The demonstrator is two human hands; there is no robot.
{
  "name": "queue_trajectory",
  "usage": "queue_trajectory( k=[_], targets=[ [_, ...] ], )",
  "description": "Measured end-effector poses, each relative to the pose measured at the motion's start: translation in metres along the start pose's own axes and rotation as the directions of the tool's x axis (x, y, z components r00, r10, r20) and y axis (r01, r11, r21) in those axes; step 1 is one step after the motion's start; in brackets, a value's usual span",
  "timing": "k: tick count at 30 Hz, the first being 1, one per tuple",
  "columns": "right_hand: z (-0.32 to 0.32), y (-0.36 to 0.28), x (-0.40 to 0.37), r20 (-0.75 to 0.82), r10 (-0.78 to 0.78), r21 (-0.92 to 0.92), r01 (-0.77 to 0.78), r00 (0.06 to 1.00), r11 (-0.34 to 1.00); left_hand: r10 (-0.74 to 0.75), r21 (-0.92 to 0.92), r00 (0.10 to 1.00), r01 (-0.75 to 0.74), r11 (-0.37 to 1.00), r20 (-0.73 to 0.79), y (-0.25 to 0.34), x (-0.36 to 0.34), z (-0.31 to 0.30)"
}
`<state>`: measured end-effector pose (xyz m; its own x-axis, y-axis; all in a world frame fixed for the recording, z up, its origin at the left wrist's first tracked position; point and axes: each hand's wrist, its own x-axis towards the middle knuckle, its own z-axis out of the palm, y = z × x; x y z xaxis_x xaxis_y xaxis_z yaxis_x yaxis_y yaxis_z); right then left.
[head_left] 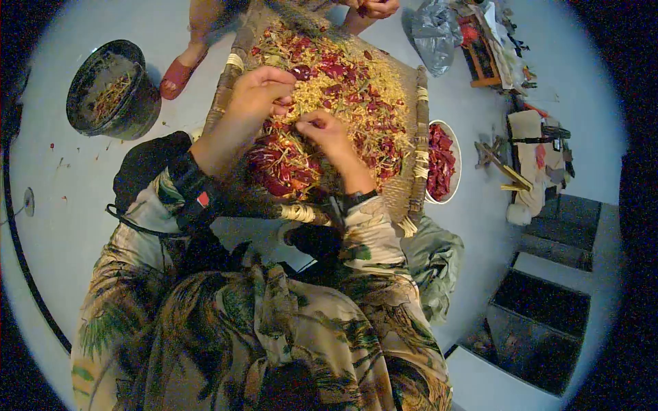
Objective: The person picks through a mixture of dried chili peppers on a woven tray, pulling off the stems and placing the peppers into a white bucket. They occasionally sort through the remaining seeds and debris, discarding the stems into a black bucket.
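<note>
A woven tray [419, 137] with a wooden rim lies in front of me, covered with yellow seeds [384, 75], red dried peppers [274, 168] and stems. Over its left part is my left hand [264, 92], fingers curled, next to a dark red pepper piece [300, 72]; whether it grips that piece is unclear. My right hand [323, 130] is just to the right and lower, thumb and fingertips pinched together above the seeds. Anything between those fingertips is too small to name. A heap of red peppers and stems lies below both hands, near the tray's front edge.
A black bucket [113, 89] holding stems stands at the left. Right of the tray is a white-rimmed bowl [458, 161] of red peppers. Across the tray are another person's hands [377, 8] and a foot in a red slipper [177, 77]. A grey plastic bag [436, 34] lies behind.
</note>
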<state>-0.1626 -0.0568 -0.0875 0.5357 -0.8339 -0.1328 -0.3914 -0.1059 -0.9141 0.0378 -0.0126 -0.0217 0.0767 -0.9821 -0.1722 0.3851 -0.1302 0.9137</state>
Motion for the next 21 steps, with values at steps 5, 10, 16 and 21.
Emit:
queue_trajectory(
  k=[5,10,16,21],
  targets=[
    [0.031,-0.015,0.002,0.037,-0.103,-0.77,0.094,0.994,0.631,-0.015,-0.02,1.0,0.015,1.0,0.01,0.0,0.002,-0.002],
    [0.012,0.009,0.008,-0.215,-0.118,-0.609,-0.039,0.969,0.792,-0.015,-0.057,1.0,0.015,0.998,-0.011,-0.001,0.005,-0.004],
    [-0.028,0.039,-0.002,-0.381,0.125,-0.103,-0.177,0.916,0.979,-0.005,-0.02,1.0,0.005,1.0,0.009,-0.001,0.003,-0.003],
    [-0.003,0.003,-0.004,-0.259,0.078,-0.332,-0.165,0.963,0.929,0.0,-0.007,1.0,0.0,1.0,-0.005,-0.001,0.001,0.002]
  ],
)
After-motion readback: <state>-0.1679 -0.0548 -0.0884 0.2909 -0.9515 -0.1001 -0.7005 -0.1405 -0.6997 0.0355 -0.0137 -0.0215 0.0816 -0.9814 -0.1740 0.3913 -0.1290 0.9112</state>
